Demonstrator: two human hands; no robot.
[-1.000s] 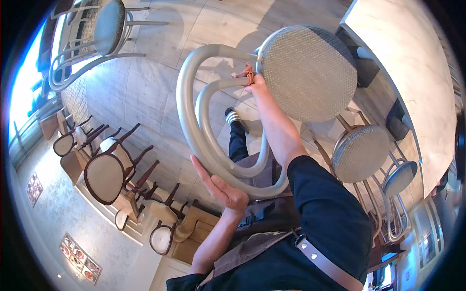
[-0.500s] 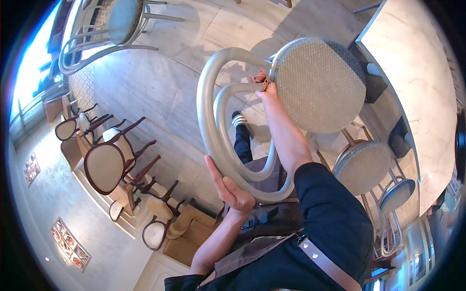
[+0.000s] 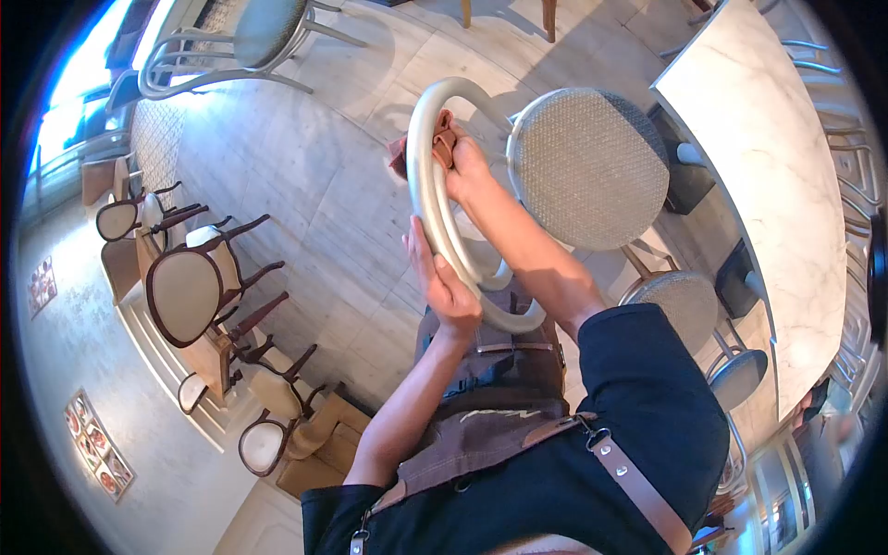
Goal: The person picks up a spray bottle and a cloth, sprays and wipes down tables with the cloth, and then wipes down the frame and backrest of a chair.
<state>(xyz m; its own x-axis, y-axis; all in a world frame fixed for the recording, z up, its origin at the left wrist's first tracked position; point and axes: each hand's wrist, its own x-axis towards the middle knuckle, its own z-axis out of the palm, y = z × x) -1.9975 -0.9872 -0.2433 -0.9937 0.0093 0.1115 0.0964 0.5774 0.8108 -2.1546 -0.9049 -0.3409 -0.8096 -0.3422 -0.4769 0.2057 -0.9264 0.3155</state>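
Head view, and here's the right hand (image 3: 467,166) clenched round a reddish-brown cloth (image 3: 444,143), pressing it to the upper bend of the grey chair back (image 3: 422,190); folds of the cloth show on either side of the rail. Below it, the left hand (image 3: 449,291) lies along the lower outer curve, fingers out straight and close together, palm side against the frame; how firmly the thumb bears, I can't tell. The chair (image 3: 587,171) itself is right between the action: its curved back at both hands, its round woven seat just to the right of the right hand. Farther right of that hand runs a marble-patterned table (image 3: 754,185). Below the held chair's seat, right of both hands, sits a second woven seat (image 3: 684,305), partly behind the sleeve. Well left of the left hand, an oval-backed chair (image 3: 185,296) shows its cream panel and dark rim.
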